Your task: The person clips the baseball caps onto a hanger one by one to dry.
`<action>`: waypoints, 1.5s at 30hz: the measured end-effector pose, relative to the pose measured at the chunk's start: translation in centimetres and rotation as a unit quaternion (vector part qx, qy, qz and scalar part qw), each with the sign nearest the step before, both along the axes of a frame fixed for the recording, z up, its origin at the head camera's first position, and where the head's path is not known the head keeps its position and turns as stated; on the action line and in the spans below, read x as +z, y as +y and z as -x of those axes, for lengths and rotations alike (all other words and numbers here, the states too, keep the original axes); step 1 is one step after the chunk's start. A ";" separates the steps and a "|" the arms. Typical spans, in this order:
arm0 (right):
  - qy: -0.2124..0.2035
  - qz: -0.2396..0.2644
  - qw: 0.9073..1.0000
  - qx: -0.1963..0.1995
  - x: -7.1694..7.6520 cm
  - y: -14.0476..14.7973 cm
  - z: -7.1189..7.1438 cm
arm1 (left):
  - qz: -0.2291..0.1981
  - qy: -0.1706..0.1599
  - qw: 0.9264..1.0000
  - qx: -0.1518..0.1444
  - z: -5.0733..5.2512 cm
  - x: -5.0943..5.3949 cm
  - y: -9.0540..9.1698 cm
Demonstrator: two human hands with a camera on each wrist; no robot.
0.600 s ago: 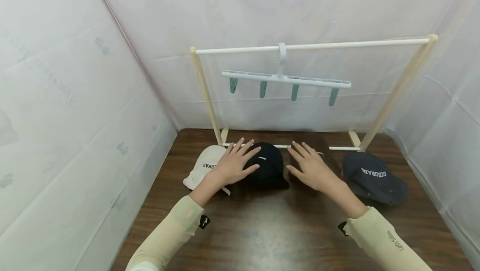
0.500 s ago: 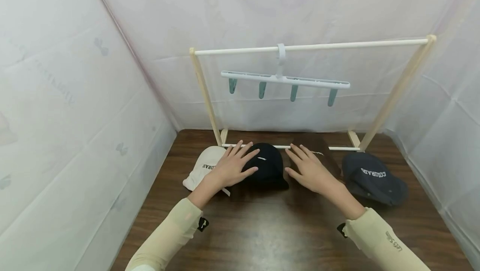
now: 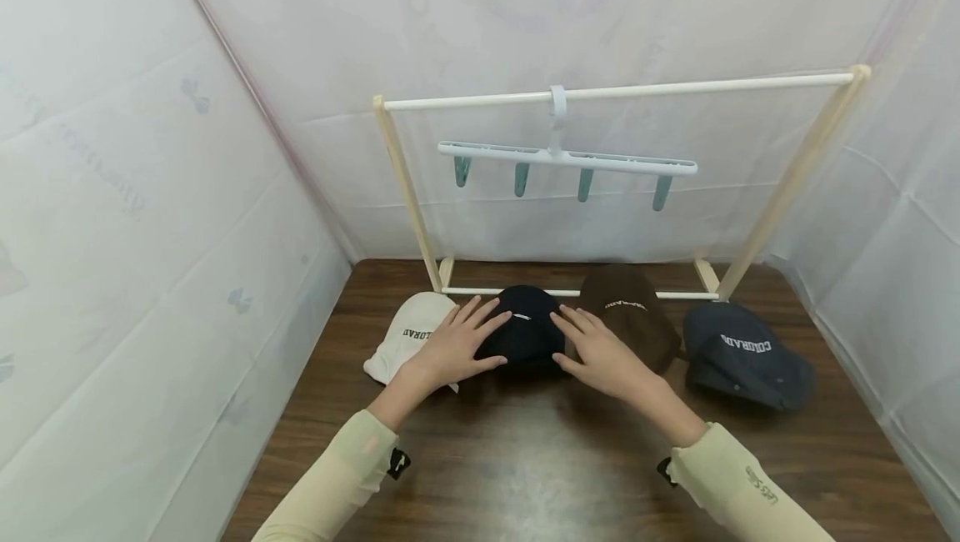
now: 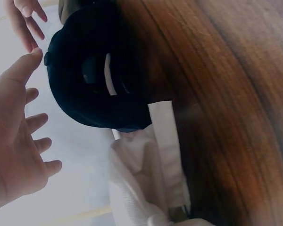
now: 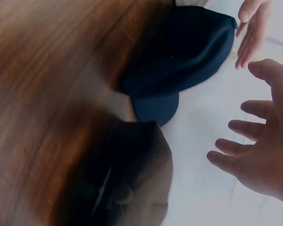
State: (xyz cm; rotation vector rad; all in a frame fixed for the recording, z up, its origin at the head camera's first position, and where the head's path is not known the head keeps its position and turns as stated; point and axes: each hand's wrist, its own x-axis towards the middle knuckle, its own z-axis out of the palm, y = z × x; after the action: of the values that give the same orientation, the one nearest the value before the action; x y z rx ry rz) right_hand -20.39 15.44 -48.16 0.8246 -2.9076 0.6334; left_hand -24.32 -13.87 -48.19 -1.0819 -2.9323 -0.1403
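Observation:
A black cap (image 3: 525, 333) lies on the table between my two hands, which hover above the caps with fingers spread. My left hand (image 3: 452, 352) is at the black cap's left side, partly covering the white cap (image 3: 408, 333). At its right side is my right hand (image 3: 606, 356), in front of the brown cap (image 3: 630, 308). In the left wrist view the fingers of the left hand (image 4: 14, 136) stand apart from the black cap (image 4: 85, 70). The right wrist view has the right hand (image 5: 264, 136) holding nothing, beside the black cap (image 5: 198, 52).
A dark grey-blue cap (image 3: 742, 350) lies at the right end of the row. Behind the caps stands a rack with a white top rail (image 3: 675, 88). A white hanger (image 3: 566, 158) with several teal clips hangs from it. White sheeting (image 3: 187, 275) encloses the wooden table (image 3: 525, 459).
My right hand has moved left, off the brown cap and closer to the black cap, uncovering more of the brown cap's front. The left hand has shifted slightly. The caps stay in place.

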 end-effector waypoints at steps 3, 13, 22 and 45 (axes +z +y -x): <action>0.002 0.002 1.000 0.007 -0.8 -0.6 0.1 | -0.007 0.007 1.000 -0.010 0.0 -0.3 -0.3; 0.054 0.020 0.998 0.022 -3.6 -2.4 0.5 | -0.049 0.012 0.999 -0.015 -0.3 -1.8 -0.7; 0.083 0.060 0.995 0.012 -5.0 -3.6 0.8 | -0.096 0.020 0.995 -0.010 -0.1 -3.0 -0.7; 0.100 0.068 0.993 0.010 -6.6 -4.7 0.8 | -0.132 -0.011 0.991 0.012 -0.3 -3.5 0.1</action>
State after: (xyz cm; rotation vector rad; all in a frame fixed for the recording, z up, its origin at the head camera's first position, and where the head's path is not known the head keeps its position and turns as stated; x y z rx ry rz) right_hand -21.24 10.73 -54.72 0.8478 -2.6477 0.6970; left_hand -24.02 -13.76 -51.74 -1.0099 -2.8384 -0.5253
